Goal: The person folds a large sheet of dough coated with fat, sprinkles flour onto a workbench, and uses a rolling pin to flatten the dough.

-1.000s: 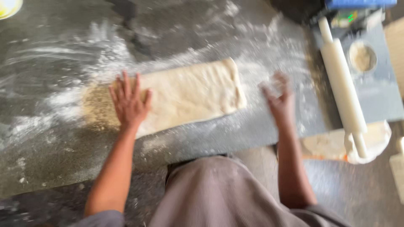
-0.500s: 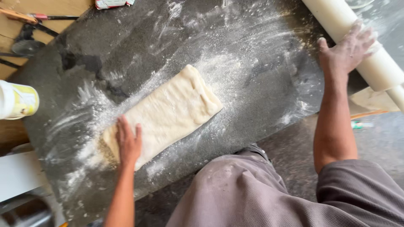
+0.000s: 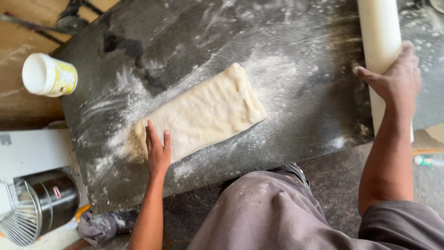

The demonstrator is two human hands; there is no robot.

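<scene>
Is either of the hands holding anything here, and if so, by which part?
The right hand grips the white rolling pin around its barrel. The left hand holds nothing; it lies flat on the near end of the folded dough.

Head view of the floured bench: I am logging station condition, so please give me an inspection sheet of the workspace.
Surface: dark stone worktop, dusted and streaked with white flour.
Job's things: pale folded rectangular dough slab lying flat; long white cylindrical rolling pin at the right edge.
Clutter: white tub with yellow label on its side on the wooden surface beside the worktop.
Hands: left hand flat on the dough's near end; right hand gripping the rolling pin.
Cables: dark cords, top left.
Surroundings: mixer with steel bowl and wire guard lower left; crumpled grey cloth below the worktop.
</scene>
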